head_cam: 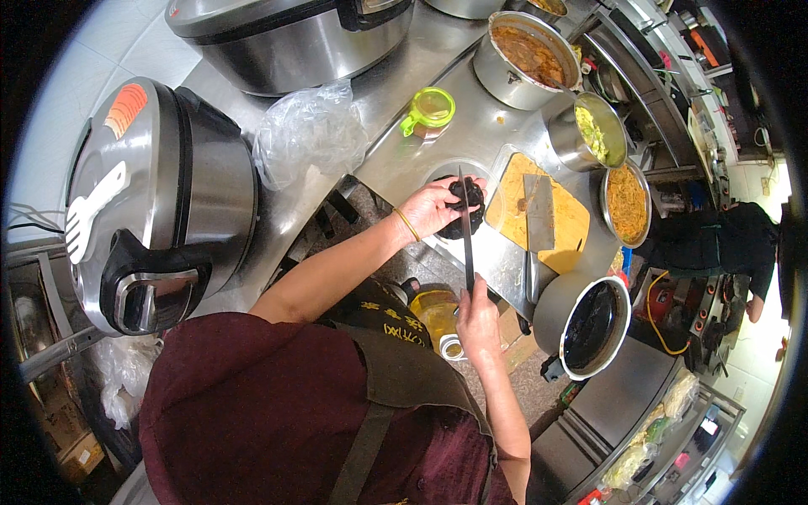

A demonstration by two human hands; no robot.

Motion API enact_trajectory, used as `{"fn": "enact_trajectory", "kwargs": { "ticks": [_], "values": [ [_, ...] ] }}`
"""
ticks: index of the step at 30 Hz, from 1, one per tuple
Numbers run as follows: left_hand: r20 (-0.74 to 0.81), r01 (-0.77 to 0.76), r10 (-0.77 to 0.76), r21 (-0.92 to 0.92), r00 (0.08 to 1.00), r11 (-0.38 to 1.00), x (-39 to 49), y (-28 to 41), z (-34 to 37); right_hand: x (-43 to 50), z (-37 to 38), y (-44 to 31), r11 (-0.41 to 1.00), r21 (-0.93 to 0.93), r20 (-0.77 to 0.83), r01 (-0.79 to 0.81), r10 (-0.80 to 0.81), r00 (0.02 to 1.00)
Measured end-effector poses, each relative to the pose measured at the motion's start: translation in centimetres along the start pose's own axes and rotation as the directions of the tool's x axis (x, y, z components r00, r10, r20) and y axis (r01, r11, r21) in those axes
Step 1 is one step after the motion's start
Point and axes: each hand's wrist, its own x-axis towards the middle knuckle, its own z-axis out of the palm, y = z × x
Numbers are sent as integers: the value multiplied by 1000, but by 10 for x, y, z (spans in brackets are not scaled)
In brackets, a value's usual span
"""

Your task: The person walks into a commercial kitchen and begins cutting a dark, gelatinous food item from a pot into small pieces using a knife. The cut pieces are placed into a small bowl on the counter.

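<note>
My left hand (pixel 434 211), with a yellow bangle at the wrist, grips a glossy black piece of food (pixel 466 194). I cannot tell exactly what food it is. More of the same black food sits just beneath, over a clear round container (pixel 435 169). My right hand (pixel 478 320) is closed around the handle of a long narrow knife (pixel 468 243). The blade lies across the black piece, between the left thumb and fingers. Right of my hands, a cleaver (pixel 539 218) rests on a yellow cutting board (pixel 571 221), its handle jutting toward me.
Pots of stew (pixel 505 82), shredded greens (pixel 558 136), shredded food (pixel 607 221) and dark liquid (pixel 549 315) line the right. A green-lidded jar (pixel 431 110), plastic bag (pixel 309 136) and two large cookers (pixel 218 164) stand left and behind. Another person (pixel 713 243) stands far right.
</note>
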Motion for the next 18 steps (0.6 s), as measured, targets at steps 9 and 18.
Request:
{"fn": "enact_trajectory", "kwargs": {
  "ticks": [9, 18],
  "values": [
    [18, 32, -31, -37, 999, 999, 3, 3, -7, -2, -8, -2, 1000, 18, 6, -14, 14, 1000],
    [-423, 212, -112, 199, 899, 957, -2, 3, 13, -14, -18, 2, 987, 154, -103, 36, -21, 994]
  ]
}}
